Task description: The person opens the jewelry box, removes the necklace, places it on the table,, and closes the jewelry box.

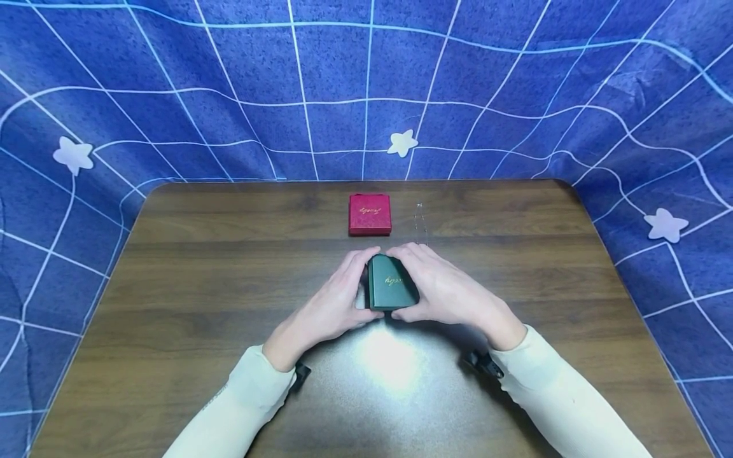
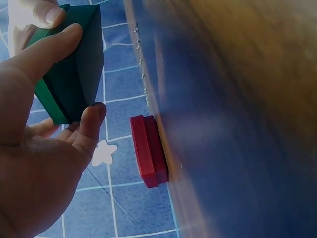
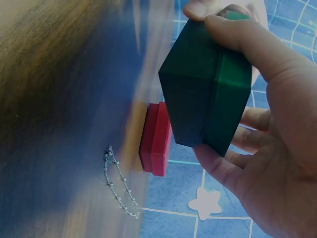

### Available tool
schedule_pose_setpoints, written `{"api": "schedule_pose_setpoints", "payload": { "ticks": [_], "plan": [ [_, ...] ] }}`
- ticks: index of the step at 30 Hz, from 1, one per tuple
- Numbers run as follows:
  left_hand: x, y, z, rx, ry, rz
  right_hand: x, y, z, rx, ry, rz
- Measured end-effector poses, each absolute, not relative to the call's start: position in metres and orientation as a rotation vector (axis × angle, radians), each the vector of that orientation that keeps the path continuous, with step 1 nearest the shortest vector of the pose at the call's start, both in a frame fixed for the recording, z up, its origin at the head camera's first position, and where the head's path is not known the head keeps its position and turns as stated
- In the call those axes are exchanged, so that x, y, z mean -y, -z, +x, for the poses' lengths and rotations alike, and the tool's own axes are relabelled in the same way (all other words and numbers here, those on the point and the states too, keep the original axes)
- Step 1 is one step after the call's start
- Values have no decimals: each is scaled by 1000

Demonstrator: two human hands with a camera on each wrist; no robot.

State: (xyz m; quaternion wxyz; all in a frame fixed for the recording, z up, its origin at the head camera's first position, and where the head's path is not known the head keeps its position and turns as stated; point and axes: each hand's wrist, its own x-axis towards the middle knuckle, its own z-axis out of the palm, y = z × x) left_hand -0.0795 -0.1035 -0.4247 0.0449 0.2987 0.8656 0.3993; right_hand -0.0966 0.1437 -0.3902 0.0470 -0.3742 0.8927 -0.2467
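Note:
Both hands hold a dark green jewelry box (image 1: 392, 284) with gold lettering on its lid, above the tabletop. The left hand (image 1: 339, 294) grips its left side, thumb along the near face and fingers at the far edge. On the opposite side, the right hand (image 1: 443, 284) grips it in the same way. In the right wrist view, the seam between lid and base of the green box (image 3: 205, 82) looks closed. A silver beaded chain (image 3: 119, 186) lies on the table beyond the right hand. Left of the chain sits a closed red jewelry box (image 1: 369, 215).
The wooden table (image 1: 200, 273) has its far edge just behind the red box and the chain. A blue curtain (image 1: 332, 70) with white grid lines and star shapes hangs behind and along both sides. Bright light reflects off the table before the hands.

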Motion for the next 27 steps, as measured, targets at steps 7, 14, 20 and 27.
{"api": "schedule_pose_setpoints", "payload": {
  "ticks": [7,14,20,27],
  "plan": [
    [104,424,-79,-2637,-1207,865,-144,389,-96,-2729,746,-1140],
    [103,423,-78,-2645,-1181,855,-146,388,-95,-2731,746,-1143],
    [106,423,-78,-2655,-1167,868,-147,387,-95,-2732,747,-1132],
    [108,424,-77,-2667,-1175,919,-150,385,-92,-2720,776,-1111]
  ]
}}
